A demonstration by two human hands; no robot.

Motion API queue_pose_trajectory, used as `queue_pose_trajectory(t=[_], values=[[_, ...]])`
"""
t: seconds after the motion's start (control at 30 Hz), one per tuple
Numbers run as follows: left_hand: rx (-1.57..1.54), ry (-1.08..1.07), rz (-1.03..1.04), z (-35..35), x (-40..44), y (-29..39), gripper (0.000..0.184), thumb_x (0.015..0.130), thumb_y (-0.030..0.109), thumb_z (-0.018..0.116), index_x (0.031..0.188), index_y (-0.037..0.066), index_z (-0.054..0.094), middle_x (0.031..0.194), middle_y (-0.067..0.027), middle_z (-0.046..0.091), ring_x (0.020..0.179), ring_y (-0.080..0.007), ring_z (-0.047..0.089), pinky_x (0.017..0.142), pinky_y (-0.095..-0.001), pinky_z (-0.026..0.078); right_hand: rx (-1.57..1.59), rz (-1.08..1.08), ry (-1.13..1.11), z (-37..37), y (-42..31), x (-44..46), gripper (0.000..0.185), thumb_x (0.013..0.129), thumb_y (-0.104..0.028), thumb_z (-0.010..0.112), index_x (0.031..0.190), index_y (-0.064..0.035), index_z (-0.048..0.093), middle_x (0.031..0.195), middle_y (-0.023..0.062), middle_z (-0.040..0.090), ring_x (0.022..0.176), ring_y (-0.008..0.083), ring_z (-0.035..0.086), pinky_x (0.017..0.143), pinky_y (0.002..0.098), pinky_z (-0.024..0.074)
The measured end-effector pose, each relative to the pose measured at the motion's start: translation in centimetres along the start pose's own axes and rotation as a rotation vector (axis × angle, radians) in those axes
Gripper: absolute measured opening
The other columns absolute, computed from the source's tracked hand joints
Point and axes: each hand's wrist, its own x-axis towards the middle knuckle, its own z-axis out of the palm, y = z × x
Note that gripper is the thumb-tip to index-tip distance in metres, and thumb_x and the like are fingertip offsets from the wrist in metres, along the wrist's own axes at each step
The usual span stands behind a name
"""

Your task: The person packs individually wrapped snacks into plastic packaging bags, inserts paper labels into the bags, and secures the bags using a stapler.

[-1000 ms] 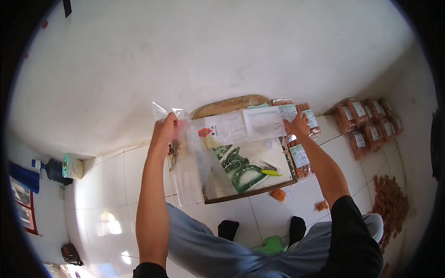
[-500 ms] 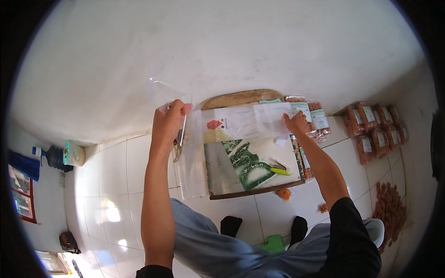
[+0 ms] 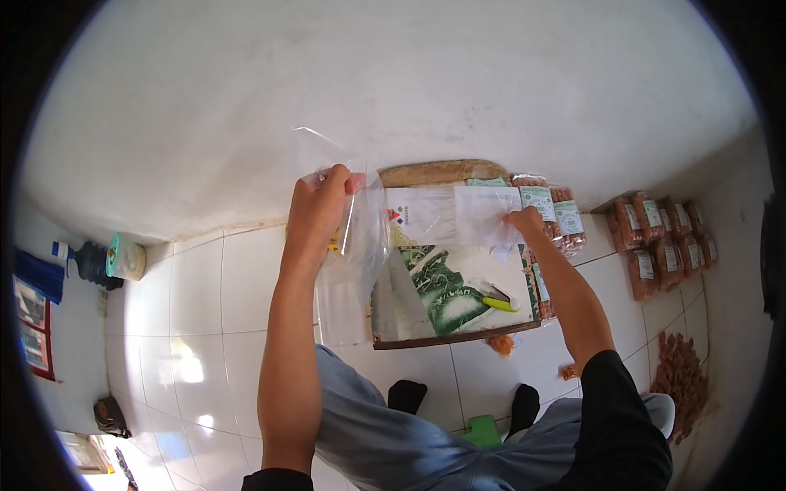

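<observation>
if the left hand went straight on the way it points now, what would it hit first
Past the clear plastic in its grip, the left hand would probably meet the white wall first, though the depth between is unclear.

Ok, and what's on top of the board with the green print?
A yellow-green-handled tool lies on the board, toward the right. White plastic sheeting lies across its far part, the right hand at one end; most of what it covers cannot be made out.

Head-worn wide-angle view, looking forward and down, left hand (image 3: 322, 203) and right hand (image 3: 526, 221) near, wall (image 3: 491, 90) beyond
</observation>
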Motion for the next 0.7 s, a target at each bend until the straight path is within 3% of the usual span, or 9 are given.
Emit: queue_pose_trajectory(t=[0.07, 0.2, 0.27, 0.3, 0.5, 0.57, 0.7], values=[[0.008, 0.006, -0.008, 0.1, 0.0, 0.1, 0.028, 0.08, 0.025, 0.053, 0.065, 0.002, 0.051, 0.094, -0.0095, 0.07, 0.061, -0.0076, 0.039, 0.056, -0.0258, 0.035, 0.088, -0.03, -0.016, 0.1, 0.2, 0.2, 0.057, 0.061, -0.032, 0.084, 0.1, 0.0052, 0.067, 0.104, 0.0217, 0.069, 0.097, 0.0333, 0.067, 0.083, 0.04, 0.0544], [-0.012, -0.003, 0.009, 0.1, 0.3, 0.2, 0.028, 0.08, 0.025, 0.052, 0.065, 0.002, 0.051, 0.093, -0.0106, 0.07, 0.067, -0.0099, 0.043, 0.061, -0.026, 0.038, 0.161, -0.059, -0.018, 0.5, 1.0, 1.4, 0.053, 0.06, -0.031, 0.084, 0.093, 0.0071, 0.068, 0.096, 0.0225, 0.07, 0.089, 0.0322, 0.069, 0.077, 0.0398, 0.056], [-0.036, -0.048, -0.004, 0.1, 0.4, 0.5, 0.025, 0.082, 0.025, 0.053, 0.072, 0.002, 0.053, 0.103, -0.0178, 0.067, 0.106, -0.0256, 0.061, 0.101, -0.0375, 0.04, 0.058, -0.123, -0.07, 3.1, 2.6, 5.3, 0.045, 0.065, -0.029, 0.08, 0.091, 0.0058, 0.069, 0.091, 0.0219, 0.07, 0.087, 0.0301, 0.069, 0.076, 0.0397, 0.0554], [-0.037, -0.045, -0.003, 0.0, 0.5, 0.5, 0.025, 0.082, 0.025, 0.053, 0.072, 0.002, 0.053, 0.103, -0.0178, 0.067, 0.106, -0.0256, 0.061, 0.101, -0.0375, 0.04, 0.057, -0.126, -0.07, 3.3, 3.2, 6.0, 0.045, 0.065, -0.029, 0.08, 0.091, 0.0058, 0.069, 0.091, 0.0219, 0.07, 0.087, 0.0301, 0.069, 0.076, 0.0397, 0.0554], [-0.025, -0.034, -0.034, -0.4, 0.8, 0.2, 0.023, 0.081, 0.024, 0.053, 0.072, 0.004, 0.052, 0.105, -0.0193, 0.067, 0.108, -0.0275, 0.062, 0.101, -0.0378, 0.04, 0.154, -0.644, -0.062, 5.2, 6.3, 10.1, 0.033, 0.078, -0.027, 0.069, 0.098, -0.0012, 0.068, 0.087, 0.0169, 0.067, 0.077, 0.0269, 0.067, 0.069, 0.0351, 0.0531], [-0.031, -0.048, -0.019, -0.4, 0.5, 0.7, 0.023, 0.081, 0.025, 0.052, 0.072, 0.004, 0.051, 0.107, -0.0194, 0.067, 0.109, -0.0279, 0.062, 0.1, -0.0376, 0.04, 0.457, -0.4, -0.122, 1.5, 4.0, 6.2, 0.037, 0.076, -0.021, 0.07, 0.105, 0.0007, 0.064, 0.087, 0.0149, 0.065, 0.074, 0.0239, 0.065, 0.067, 0.033, 0.0518], [-0.067, -0.061, 0.011, -0.5, -0.1, 1.3, 0.023, 0.082, 0.026, 0.052, 0.072, 0.005, 0.05, 0.108, -0.0194, 0.067, 0.108, -0.0274, 0.062, 0.098, -0.0373, 0.041, 0.637, -0.37, -0.156, -4.3, 0.0, 1.7, 0.046, 0.074, -0.013, 0.07, 0.113, 0.0059, 0.057, 0.086, 0.0134, 0.064, 0.076, 0.0208, 0.062, 0.065, 0.0327, 0.0504]])
